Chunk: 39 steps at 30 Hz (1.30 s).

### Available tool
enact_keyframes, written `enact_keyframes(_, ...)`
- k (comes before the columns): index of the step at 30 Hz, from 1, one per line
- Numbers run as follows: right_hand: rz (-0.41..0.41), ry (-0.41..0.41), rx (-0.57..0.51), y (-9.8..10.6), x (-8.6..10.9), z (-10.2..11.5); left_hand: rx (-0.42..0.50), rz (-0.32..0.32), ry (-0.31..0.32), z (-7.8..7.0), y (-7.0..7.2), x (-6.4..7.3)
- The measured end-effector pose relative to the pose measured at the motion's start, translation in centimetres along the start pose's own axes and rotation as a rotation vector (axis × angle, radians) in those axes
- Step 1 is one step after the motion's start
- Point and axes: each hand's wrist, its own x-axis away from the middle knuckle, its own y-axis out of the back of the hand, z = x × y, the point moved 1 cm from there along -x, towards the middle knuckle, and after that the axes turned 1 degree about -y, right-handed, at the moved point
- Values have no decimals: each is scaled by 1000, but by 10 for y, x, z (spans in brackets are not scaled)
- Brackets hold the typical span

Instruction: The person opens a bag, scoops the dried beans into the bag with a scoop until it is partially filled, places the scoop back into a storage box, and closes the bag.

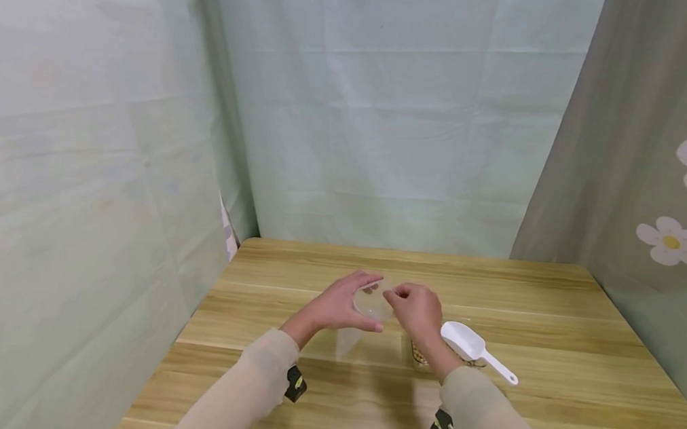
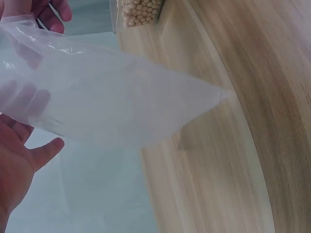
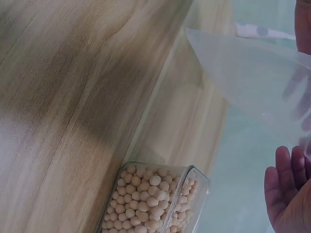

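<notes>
Pale green-grey curtains (image 1: 401, 110) hang around the light wood-grain counter (image 1: 279, 386). From the head view, we take as our landmark the clear, straight-walled container of round beige balls (image 1: 419, 361), partly hidden by our right forearm. A translucent, soft plastic bag (image 1: 375, 303) is held above the counter, left of the container. Our left hand (image 1: 340, 305) curves its fingers around the bag near its top, while our right hand (image 1: 419, 310) pinches the edge. To the container's right, the white plastic scoop (image 1: 464, 341) lies tilted; we cannot tell whether it rests on the rim.

From the left wrist, the bag narrows to a corner, well apart from the container; our left thumb juts out, and the bag looks empty.

From the right wrist, the container shows its balls, with the bag beyond it. We judge that a slack grip could let the mouth collapse, and a low right forearm could knock the container or scoop, scattering balls.
</notes>
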Motion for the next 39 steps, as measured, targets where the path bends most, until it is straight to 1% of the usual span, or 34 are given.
enact_keyframes(3,-20,-8,20,1,0,-1,11,1,-15,-1,-2,-1)
enact_keyframes(5,-13,-16,6,1,0,-2,-3,-5,-8,-1,-2,-1)
enact_keyframes(8,37,-52,-57,2,2,-4,-61,-33,16,0,-1,-1)
enact_keyframes(10,84,-88,-126,2,4,-6,-114,-57,26,2,0,-1)
enact_keyframes(12,127,-125,-180,1,5,-8,-151,-74,28,3,2,-1)
enact_keyframes(14,151,-143,-216,1,6,-10,-164,-82,19,5,2,-1)
enact_keyframes(16,163,-145,-230,0,7,-10,-145,-74,28,7,0,0)
enact_keyframes(21,160,-131,-206,0,9,-11,-90,-42,53,11,-5,2)
enact_keyframes(28,155,-152,-203,6,12,-18,-94,-49,65,16,-5,1)
enact_keyframes(33,147,-181,-241,18,11,-23,-84,-56,71,23,-5,-2)
enact_keyframes(39,156,-205,-266,40,9,-31,-70,-52,63,29,-3,-2)
